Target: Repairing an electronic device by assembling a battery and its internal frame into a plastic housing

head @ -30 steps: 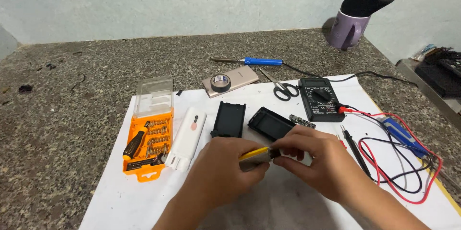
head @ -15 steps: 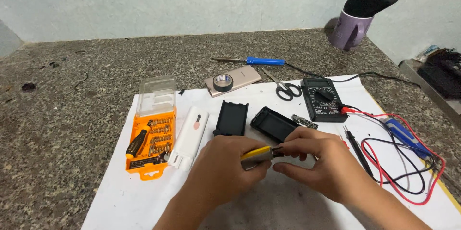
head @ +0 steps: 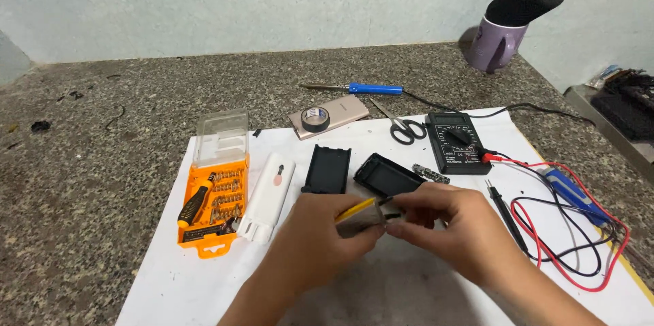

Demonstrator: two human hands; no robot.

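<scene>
Both hands, left [head: 320, 230] and right [head: 446, 227], pinch a flat silver pack [head: 361, 215] with a yellow edge, right of the orange bit case [head: 211, 196].

Small yellow-edged grey piece [head: 360, 215], pinched

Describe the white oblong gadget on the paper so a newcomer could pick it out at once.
On the white sheet, look left of the hands. Just right of the orange screwdriver kit lies the white oblong case. Unlike the black shells beside it, it is white with one small pinkish spot.
</scene>
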